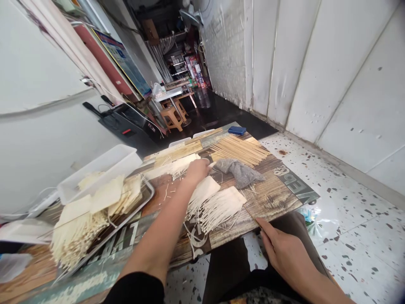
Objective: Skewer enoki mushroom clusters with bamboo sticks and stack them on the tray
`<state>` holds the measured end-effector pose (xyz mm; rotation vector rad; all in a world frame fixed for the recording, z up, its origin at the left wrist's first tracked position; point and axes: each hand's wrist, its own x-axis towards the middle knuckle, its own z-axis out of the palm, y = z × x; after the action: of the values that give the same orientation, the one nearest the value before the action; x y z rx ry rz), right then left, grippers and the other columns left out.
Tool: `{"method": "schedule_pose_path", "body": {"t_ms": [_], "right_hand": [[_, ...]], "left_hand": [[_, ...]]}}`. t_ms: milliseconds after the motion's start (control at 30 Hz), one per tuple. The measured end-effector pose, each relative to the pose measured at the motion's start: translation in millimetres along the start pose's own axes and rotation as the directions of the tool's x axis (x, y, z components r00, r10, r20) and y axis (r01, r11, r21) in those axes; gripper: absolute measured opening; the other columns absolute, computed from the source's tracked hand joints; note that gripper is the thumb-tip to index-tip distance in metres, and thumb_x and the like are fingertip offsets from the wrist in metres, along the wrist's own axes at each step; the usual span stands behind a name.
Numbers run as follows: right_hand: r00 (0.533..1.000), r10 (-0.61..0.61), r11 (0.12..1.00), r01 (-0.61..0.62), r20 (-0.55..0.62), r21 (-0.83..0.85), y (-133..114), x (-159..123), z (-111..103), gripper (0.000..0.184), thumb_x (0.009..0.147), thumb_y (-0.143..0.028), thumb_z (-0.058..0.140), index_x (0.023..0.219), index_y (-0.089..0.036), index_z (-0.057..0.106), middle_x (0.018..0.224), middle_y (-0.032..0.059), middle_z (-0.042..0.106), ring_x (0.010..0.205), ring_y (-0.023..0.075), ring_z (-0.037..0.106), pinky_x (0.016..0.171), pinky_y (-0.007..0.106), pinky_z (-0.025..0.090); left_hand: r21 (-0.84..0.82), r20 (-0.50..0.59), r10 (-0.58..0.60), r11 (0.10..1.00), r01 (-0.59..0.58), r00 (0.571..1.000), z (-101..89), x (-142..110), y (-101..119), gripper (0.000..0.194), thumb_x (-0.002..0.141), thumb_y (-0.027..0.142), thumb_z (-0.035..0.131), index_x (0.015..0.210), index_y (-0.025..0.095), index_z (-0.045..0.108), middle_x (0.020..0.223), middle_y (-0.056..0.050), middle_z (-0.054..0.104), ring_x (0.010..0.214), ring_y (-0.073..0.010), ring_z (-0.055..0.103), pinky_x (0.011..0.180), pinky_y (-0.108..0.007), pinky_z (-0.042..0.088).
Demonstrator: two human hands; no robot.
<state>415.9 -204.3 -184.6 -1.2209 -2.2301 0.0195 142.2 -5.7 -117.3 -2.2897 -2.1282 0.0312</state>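
Observation:
My left hand (196, 169) reaches across the table, its fingers closed at the edge of pale, fringed enoki mushroom slices (186, 164). Their undersides and my fingertips are partly hidden. Lower down, my right hand (281, 245) grips a thin wooden skewer (251, 214) just past the table's front edge. The skewer's far end meets the right side of a flat enoki slice (224, 204); whether it has entered the slice I cannot tell. Another slice (204, 192) lies against it, stems spread toward me. A crumpled grey cloth (238, 171) rests beyond them.
Many loose skewers (240, 150) lie at the table's far right, near a blue box (237, 130). To the left, a metal tray (148, 192) holds stacked fringed slices (82, 223), with a white plastic bin (123, 158) behind it. The patterned table (275, 198) ends close to my legs.

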Motion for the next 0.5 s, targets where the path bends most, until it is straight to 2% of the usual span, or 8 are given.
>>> {"method": "schedule_pose_path", "body": {"t_ms": [133,267,367,500], "right_hand": [[1.0,0.015,0.999,-0.016,0.027,0.033,0.2,3.7,1.0,0.037,0.094,-0.013,0.032,0.121,-0.002,0.055,0.068,0.0056,0.068,0.052,0.0183,0.064,0.046,0.028,0.048],[0.995,0.017,0.994,-0.027,0.101,0.104,4.2,0.9,-2.8,0.042,0.092,-0.009,0.031,0.127,-0.005,0.054,0.069,0.006,0.067,0.058,0.0177,0.065,0.052,0.025,0.051],[0.99,0.027,0.985,-0.051,0.141,0.164,8.4,-6.7,-8.0,0.048,0.091,-0.008,0.032,0.135,-0.01,0.05,0.071,0.0058,0.068,0.063,0.0166,0.066,0.06,0.024,0.054],[0.985,0.046,0.973,-0.082,0.166,0.217,11.1,-17.5,-13.8,0.051,0.09,-0.009,0.034,0.14,-0.013,0.045,0.076,0.0061,0.07,0.066,0.0166,0.067,0.064,0.025,0.056]], "left_hand": [[0.015,0.004,0.019,1.0,-0.019,1.0,7.6,20.9,12.5,0.022,0.088,0.031,0.057,0.092,0.014,0.069,0.104,-0.01,0.069,0.1,-0.0217,0.062,0.089,-0.038,0.045],[-0.006,-0.046,-0.023,1.0,0.023,0.999,5.3,17.3,14.6,0.018,0.086,0.028,0.057,0.088,0.016,0.07,0.1,-0.011,0.07,0.097,-0.0243,0.063,0.084,-0.034,0.045],[-0.042,-0.107,-0.03,0.999,0.026,0.994,-6.9,-2.8,18.1,0.022,0.089,0.028,0.051,0.096,0.018,0.069,0.095,-0.009,0.072,0.091,-0.0232,0.065,0.079,-0.031,0.045],[-0.086,-0.174,0.051,0.994,-0.066,0.984,-35.4,-52.5,33.4,0.027,0.092,0.033,0.046,0.1,0.023,0.07,0.102,-0.004,0.072,0.094,-0.0206,0.065,0.078,-0.027,0.044]]}}
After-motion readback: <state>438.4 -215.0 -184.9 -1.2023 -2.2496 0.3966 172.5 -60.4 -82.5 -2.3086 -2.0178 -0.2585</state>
